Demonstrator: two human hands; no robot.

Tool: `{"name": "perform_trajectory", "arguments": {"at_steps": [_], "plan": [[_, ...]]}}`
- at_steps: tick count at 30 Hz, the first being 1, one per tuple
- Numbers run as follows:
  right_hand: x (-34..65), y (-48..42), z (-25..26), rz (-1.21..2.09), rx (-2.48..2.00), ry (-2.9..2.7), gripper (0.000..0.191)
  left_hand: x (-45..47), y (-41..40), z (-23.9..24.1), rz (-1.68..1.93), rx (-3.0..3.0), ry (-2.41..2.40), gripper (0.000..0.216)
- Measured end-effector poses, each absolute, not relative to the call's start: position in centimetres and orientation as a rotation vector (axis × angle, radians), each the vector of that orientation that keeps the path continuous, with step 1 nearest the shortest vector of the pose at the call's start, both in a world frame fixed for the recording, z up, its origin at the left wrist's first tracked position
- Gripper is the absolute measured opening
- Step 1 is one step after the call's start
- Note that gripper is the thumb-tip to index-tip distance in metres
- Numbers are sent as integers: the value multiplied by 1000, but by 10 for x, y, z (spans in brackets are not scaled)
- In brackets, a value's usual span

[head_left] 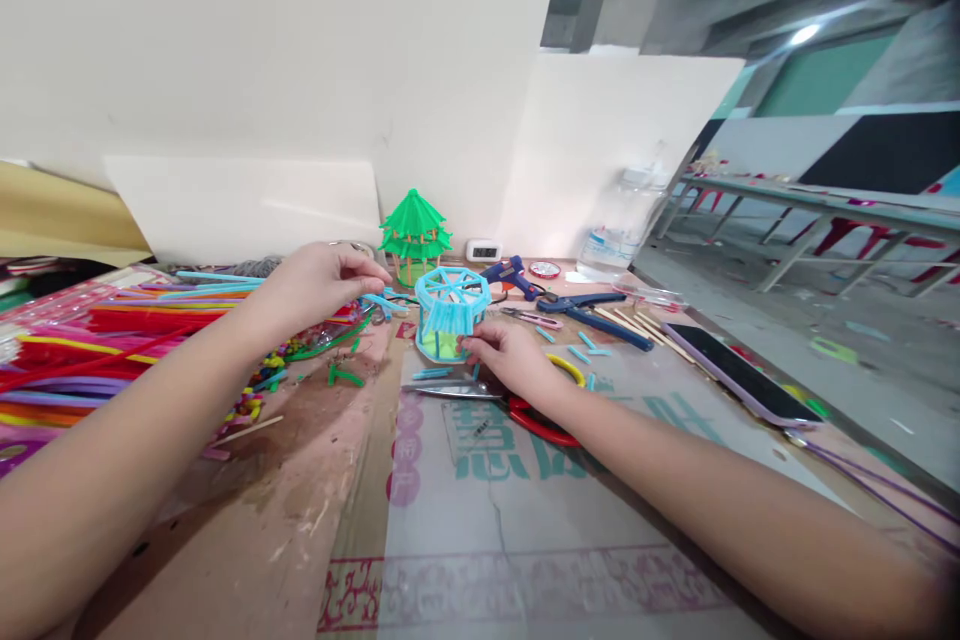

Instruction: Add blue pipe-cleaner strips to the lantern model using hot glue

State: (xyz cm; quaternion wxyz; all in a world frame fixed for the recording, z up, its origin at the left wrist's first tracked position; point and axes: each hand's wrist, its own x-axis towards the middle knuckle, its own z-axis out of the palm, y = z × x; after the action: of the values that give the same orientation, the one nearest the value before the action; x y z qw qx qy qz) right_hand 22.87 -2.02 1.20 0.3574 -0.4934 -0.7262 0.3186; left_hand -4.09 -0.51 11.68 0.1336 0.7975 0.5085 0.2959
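A small light-blue pipe-cleaner model [450, 312], round with a spoked top and a green base, stands on the cardboard-covered table [525, 530]. My right hand [506, 352] grips its lower right side with closed fingers. My left hand [322, 280] hovers to the model's left, fingers pinched on a light-blue pipe cleaner piece [381, 302] that reaches toward the model. A finished green pagoda model [414, 232] stands behind.
Piles of coloured pipe cleaners [90, 350] fill the left. Scissors with red handles [487, 395] lie under my right wrist. A blue glue gun [511, 274], blue pliers [592, 315], a phone [742, 375], a water bottle [619, 220] and white boards [300, 70] are around.
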Motion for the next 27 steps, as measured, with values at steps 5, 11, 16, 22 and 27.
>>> {"name": "perform_trajectory", "arguments": {"at_steps": [5,11,16,22,27], "plan": [[225,-26,13,839,-1214,-1957,21,-39,-8,117,881,2314,1537,31],[225,-32,16,756,-1167,-2034,24,-35,-22,126,1047,2368,1657,40],[224,-32,18,748,-1179,-2068,25,-36,-33,136,1171,2459,1668,52],[225,-32,19,706,-1187,-2111,26,-45,-37,145,1418,2276,1511,49],[225,-32,17,729,-1195,-2101,23,-43,-41,148,1355,2116,1375,22]]}}
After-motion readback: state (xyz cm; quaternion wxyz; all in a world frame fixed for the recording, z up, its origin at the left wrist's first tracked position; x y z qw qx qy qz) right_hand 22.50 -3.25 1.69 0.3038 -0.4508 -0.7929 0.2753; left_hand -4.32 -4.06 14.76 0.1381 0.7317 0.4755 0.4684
